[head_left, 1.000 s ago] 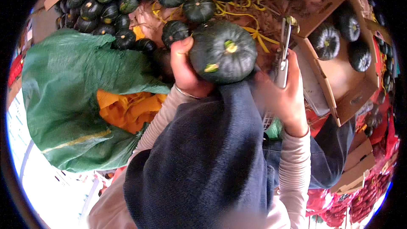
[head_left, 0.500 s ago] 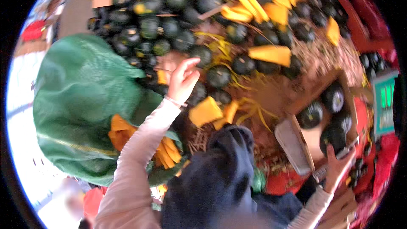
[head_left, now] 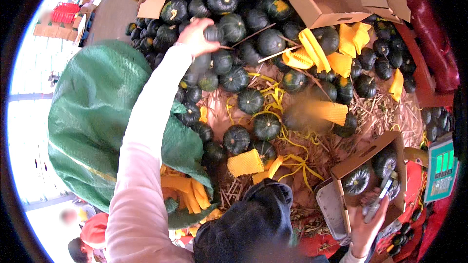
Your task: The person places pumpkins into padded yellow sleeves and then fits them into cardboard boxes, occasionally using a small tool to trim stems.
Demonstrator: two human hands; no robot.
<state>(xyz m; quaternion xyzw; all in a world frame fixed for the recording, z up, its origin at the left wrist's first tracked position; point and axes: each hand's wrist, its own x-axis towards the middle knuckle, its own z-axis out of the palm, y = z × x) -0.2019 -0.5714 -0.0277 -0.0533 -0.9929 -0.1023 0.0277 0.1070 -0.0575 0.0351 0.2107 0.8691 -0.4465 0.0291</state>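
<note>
Head view: you are stretching your left hand (head_left: 197, 36) to the upper middle of the frame, fingers curling closed over a dark green squash (head_left: 214, 33) atop the heaped pile, presumably to lift it out. At lower right, your right hand (head_left: 368, 216) is gripping a slim phone-like device (head_left: 379, 198) beside the cardboard box (head_left: 370, 153), keeping it clear of the green mesh sack (head_left: 97, 117) at left.
</note>
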